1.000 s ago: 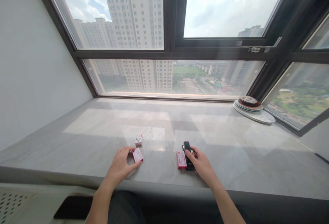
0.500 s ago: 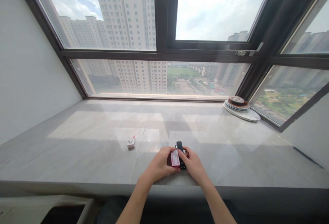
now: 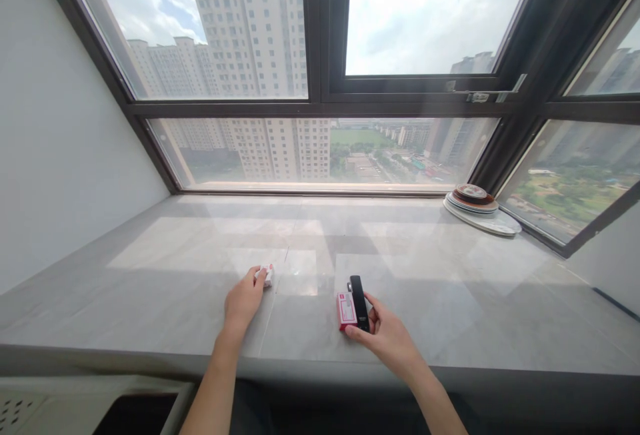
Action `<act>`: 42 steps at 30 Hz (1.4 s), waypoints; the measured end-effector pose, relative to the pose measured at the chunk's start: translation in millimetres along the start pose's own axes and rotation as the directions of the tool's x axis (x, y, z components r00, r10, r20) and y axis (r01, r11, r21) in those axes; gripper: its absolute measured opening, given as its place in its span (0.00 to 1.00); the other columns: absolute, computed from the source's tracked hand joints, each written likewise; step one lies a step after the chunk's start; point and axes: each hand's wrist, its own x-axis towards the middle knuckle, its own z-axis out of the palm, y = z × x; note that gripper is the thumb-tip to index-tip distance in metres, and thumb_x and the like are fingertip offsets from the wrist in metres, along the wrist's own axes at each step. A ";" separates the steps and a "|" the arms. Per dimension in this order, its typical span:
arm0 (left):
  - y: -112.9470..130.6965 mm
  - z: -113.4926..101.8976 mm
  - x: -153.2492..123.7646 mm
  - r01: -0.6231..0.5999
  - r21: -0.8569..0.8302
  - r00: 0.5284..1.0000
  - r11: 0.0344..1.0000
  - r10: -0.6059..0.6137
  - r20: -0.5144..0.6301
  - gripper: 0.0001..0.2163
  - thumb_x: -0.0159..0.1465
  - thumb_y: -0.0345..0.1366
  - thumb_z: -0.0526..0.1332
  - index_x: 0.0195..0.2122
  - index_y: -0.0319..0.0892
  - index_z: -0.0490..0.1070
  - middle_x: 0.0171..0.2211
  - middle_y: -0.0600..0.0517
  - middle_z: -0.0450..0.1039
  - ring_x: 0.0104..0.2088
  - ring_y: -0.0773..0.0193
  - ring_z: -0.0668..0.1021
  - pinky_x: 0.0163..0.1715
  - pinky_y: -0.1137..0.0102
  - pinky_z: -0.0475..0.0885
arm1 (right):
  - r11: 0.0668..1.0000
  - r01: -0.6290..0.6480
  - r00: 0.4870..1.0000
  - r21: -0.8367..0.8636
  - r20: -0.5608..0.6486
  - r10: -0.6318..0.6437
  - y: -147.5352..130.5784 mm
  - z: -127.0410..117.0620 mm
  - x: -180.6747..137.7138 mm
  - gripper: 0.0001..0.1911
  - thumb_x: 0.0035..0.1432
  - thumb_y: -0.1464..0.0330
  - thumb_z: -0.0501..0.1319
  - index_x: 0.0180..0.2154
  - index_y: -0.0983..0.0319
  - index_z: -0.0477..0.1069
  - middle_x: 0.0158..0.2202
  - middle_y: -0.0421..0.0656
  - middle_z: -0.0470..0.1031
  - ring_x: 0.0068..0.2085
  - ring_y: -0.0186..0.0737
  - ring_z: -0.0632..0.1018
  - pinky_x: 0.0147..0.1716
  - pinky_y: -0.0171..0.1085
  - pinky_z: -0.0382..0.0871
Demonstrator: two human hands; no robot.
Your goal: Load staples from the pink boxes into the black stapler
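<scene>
My left hand (image 3: pixel 245 301) has closed its fingers around a small white box (image 3: pixel 269 276) with red marks, at the left of the counter. Part of that box is hidden behind the fingers. A black stapler (image 3: pixel 359 302) lies lengthwise on the counter, pointing away from me. Right against its left side is a pink-and-white box (image 3: pixel 346 310). My right hand (image 3: pixel 387 332) grips the pair from the near right, with the thumb at the pink box's near corner and the fingers along the stapler's right side.
A stack of plates (image 3: pixel 480 208) stands in the far right corner of the grey stone counter (image 3: pixel 165 302). Dark-framed windows (image 3: pixel 320 108) rise along the back. The counter's front edge (image 3: pixel 320 370) runs close to me.
My left hand has left the pink box and moved left onto the small white box. My right hand has shifted toward the near end of the stapler and pink box.
</scene>
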 end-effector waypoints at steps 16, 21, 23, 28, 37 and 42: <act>127.4 74.5 -70.3 -0.399 0.001 0.869 0.917 0.378 0.319 0.24 0.75 0.48 0.36 0.63 0.45 0.60 0.47 0.43 0.79 0.46 0.52 0.81 0.45 0.65 0.68 | 0.972 0.163 0.982 -0.168 0.127 -0.143 -18.3 2.4 12.2 0.40 0.49 0.62 0.69 0.64 0.50 0.64 0.32 0.36 0.80 0.32 0.43 0.78 0.33 0.34 0.66; 176.5 106.6 -68.5 -0.432 0.020 0.837 0.902 0.393 0.381 0.25 0.75 0.47 0.35 0.63 0.42 0.59 0.45 0.39 0.78 0.46 0.51 0.81 0.44 0.63 0.69 | 0.984 0.132 0.982 -0.124 0.151 -0.113 9.9 -45.8 32.0 0.32 0.48 0.61 0.68 0.57 0.54 0.72 0.38 0.39 0.82 0.37 0.46 0.80 0.38 0.37 0.70; 209.9 127.5 -66.8 -0.453 -0.001 0.813 0.892 0.413 0.410 0.26 0.75 0.48 0.34 0.62 0.40 0.59 0.45 0.38 0.78 0.46 0.50 0.81 0.45 0.62 0.70 | 0.986 0.087 0.988 -0.145 0.136 -0.067 28.9 -79.6 43.5 0.30 0.46 0.61 0.69 0.53 0.57 0.75 0.38 0.40 0.82 0.38 0.48 0.80 0.39 0.38 0.70; 295.6 174.9 -69.7 -0.495 -0.077 0.747 0.865 0.470 0.470 0.27 0.75 0.48 0.36 0.63 0.37 0.59 0.48 0.35 0.76 0.49 0.49 0.80 0.48 0.59 0.70 | 0.982 -0.022 0.996 -0.187 0.084 0.038 75.8 -163.0 66.1 0.28 0.43 0.59 0.70 0.48 0.61 0.77 0.38 0.42 0.82 0.41 0.50 0.79 0.41 0.39 0.70; 324.6 203.2 -68.5 -0.489 -0.179 0.715 0.854 0.510 0.478 0.34 0.73 0.55 0.34 0.70 0.35 0.48 0.49 0.34 0.76 0.51 0.47 0.79 0.51 0.59 0.68 | 0.944 -0.087 0.996 -0.317 -0.037 0.080 107.6 -221.4 57.0 0.59 0.41 0.53 0.74 0.70 0.64 0.52 0.30 0.37 0.75 0.31 0.41 0.75 0.34 0.37 0.66; 251.0 167.6 -63.6 -0.580 -0.227 0.664 0.783 0.615 0.425 0.26 0.73 0.50 0.45 0.66 0.43 0.61 0.56 0.41 0.72 0.57 0.55 0.74 0.57 0.65 0.66 | 0.919 -0.037 0.935 -0.392 -0.338 -0.107 70.6 -172.7 25.7 0.36 0.64 0.50 0.56 0.67 0.63 0.60 0.28 0.40 0.71 0.29 0.40 0.73 0.35 0.39 0.67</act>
